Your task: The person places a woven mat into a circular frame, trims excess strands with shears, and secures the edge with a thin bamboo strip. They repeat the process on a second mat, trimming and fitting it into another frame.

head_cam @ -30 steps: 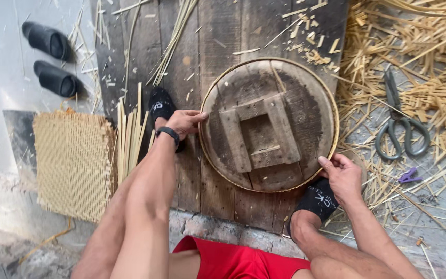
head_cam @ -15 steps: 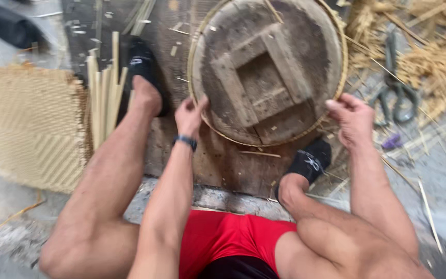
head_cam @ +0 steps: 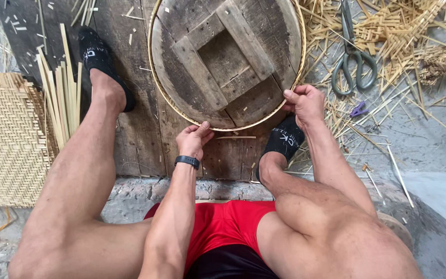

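Left hand (head_cam: 194, 139) and right hand (head_cam: 304, 103) pinch the bamboo hoop (head_cam: 156, 77) ringing the round wooden form (head_cam: 228, 57)

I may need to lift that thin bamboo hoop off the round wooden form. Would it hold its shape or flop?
The hoop is a thin strip, so probably light and springy. Off the wooden form it would likely flex oval. The left hand and right hand grip its rim.

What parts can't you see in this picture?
Head view only:
- Top of the round wooden form and the bamboo hoop: cut off by the upper edge.
- Left hand fingertips: curled under, hidden by the hand itself.
- Right hand palm: turned away, so its grip on the hoop is unclear.
- Scissors blade tips: cut off by the upper edge.
- Woven mat: cut off by the left edge.
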`<state>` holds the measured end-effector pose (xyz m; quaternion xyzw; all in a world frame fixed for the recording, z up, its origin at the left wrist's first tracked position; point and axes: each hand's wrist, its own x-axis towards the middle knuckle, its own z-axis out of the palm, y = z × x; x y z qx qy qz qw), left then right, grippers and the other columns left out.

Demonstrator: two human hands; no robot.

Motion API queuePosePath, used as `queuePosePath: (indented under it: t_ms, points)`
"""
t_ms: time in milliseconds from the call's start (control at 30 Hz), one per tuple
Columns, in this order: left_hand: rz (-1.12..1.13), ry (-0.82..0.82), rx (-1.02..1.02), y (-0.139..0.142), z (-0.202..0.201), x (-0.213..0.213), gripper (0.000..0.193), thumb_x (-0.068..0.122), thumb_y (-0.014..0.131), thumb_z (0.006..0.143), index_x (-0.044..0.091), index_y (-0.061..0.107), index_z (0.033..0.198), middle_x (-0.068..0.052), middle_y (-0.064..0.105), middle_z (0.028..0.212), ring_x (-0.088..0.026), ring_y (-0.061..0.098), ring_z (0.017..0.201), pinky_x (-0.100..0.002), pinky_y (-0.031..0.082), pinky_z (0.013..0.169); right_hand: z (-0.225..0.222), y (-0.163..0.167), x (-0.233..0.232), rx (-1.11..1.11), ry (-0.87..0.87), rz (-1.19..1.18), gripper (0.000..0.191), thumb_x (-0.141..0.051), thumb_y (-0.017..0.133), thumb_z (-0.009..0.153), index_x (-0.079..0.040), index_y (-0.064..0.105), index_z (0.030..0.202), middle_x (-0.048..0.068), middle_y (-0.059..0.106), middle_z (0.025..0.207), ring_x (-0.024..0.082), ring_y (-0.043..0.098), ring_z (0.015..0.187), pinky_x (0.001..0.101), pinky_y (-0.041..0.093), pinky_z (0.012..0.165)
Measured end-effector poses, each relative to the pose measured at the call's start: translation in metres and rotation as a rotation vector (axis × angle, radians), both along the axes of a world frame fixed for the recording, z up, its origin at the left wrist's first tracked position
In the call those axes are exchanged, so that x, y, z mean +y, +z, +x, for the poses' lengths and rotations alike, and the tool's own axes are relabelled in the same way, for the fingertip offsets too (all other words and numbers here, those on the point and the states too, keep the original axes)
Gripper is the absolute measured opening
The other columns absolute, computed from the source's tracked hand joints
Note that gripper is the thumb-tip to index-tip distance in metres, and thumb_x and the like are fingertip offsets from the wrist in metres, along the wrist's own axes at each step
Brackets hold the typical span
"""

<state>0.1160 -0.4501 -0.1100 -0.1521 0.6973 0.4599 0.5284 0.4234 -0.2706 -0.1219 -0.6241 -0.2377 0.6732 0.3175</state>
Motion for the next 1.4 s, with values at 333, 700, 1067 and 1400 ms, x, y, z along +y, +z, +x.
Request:
queuePosePath:
  t_ms: [333, 700, 1067, 1400]
  points:
    - [0.063, 0.255, -0.004, 0.003, -0.028, 0.020, 0.036, 0.031, 0.068, 0.096, 0.002, 0.069, 0.118, -0.008, 0.076, 0.106, -0.022, 0.070, 0.095, -0.036, 0.058, 0.074, -0.079, 0.111, 0.008, -0.712, 0.559, 1.008, 0.052, -0.027, 0.082, 0.094, -0.001, 0.058, 0.132, 0.012, 0.058, 0.121, 0.026, 0.058, 0.114, 0.0433, 0.048, 0.100]
    - [0.156, 0.324, -0.023, 0.007, -0.013, 0.024, 0.061, 0.052, 0.049, 0.098, 0.006, 0.056, 0.138, -0.010, 0.063, 0.135, -0.026, 0.061, 0.118, -0.046, 0.051, 0.098, -0.214, 0.092, 0.015, -0.689, 1.015, 0.755, 0.087, -0.030, 0.080, 0.068, 0.005, 0.046, 0.140, 0.023, 0.068, 0.108, 0.037, 0.060, 0.107, 0.0495, 0.042, 0.099]
    - [0.372, 0.202, 0.582, 0.099, 0.029, 0.053, 0.069, 0.056, 0.041, 0.104, -0.004, 0.057, 0.134, -0.013, 0.065, 0.130, -0.024, 0.064, 0.111, -0.039, 0.054, 0.099, -0.142, 0.190, 0.027, -0.376, 0.506, 0.736, 0.075, -0.023, 0.080, 0.068, 0.009, 0.057, 0.132, 0.025, 0.067, 0.100, 0.035, 0.067, 0.089, 0.0432, 0.056, 0.082]
    - [0.231, 0.135, 0.726, 0.072, -0.041, 0.063, 0.065, 0.048, 0.038, 0.108, -0.007, 0.057, 0.136, -0.015, 0.071, 0.129, -0.025, 0.072, 0.109, -0.036, 0.061, 0.094, 0.014, 0.273, 0.056, -0.298, 0.226, 0.722, 0.060, -0.008, 0.074, 0.071, 0.007, 0.062, 0.127, 0.016, 0.075, 0.111, 0.021, 0.074, 0.101, 0.0335, 0.062, 0.091]
